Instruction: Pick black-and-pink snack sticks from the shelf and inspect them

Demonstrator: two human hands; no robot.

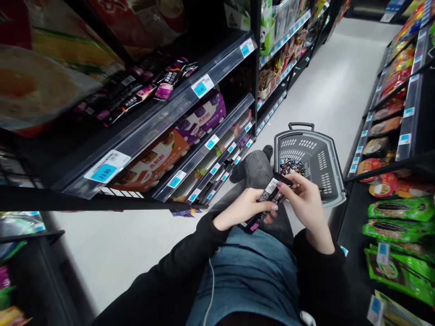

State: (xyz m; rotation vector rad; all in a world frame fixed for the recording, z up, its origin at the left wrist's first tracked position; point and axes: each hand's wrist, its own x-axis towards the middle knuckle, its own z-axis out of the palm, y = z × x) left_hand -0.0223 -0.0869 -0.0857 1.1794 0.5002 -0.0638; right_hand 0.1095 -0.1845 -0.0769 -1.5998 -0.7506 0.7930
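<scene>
Above my lap, both hands hold a slim black packet (269, 192) with a white barcode label and pink print near its lower end. My left hand (249, 206) grips it along the middle, thumb on top. My right hand (304, 197) pinches its upper end between thumb and fingers. Just beyond my hands a grey shopping basket (314, 158) stands on the floor, with several small dark packets (291, 167) inside. On the shelf at left lie several black and purple stick packets (134, 93), similar in colour to the one I hold.
A black shelf rack (159, 115) with price tags runs along my left, holding purple and orange cartons (202, 117) lower down. Another rack on the right carries green bags (401, 210). My bent knee (256, 170) is beside the basket. The pale aisle floor (335, 77) stretches ahead.
</scene>
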